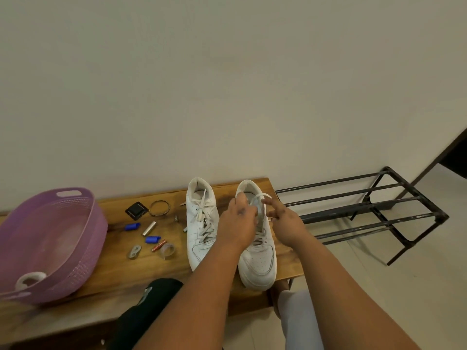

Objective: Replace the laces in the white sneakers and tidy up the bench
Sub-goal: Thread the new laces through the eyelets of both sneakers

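White lace (261, 198) loops over the right sneaker (257, 238) on the bench (156, 263); left hand (240, 218) pinches it at the collar, right hand (283, 221) holds the other run, fingers spread. Keep both ends even, pull snug before tying. Left sneaker (202, 223) sits just beside, laced.

A home entryway: a wooden bench (131, 251) beside a metal shoe rack (366, 213) against a plain wall.
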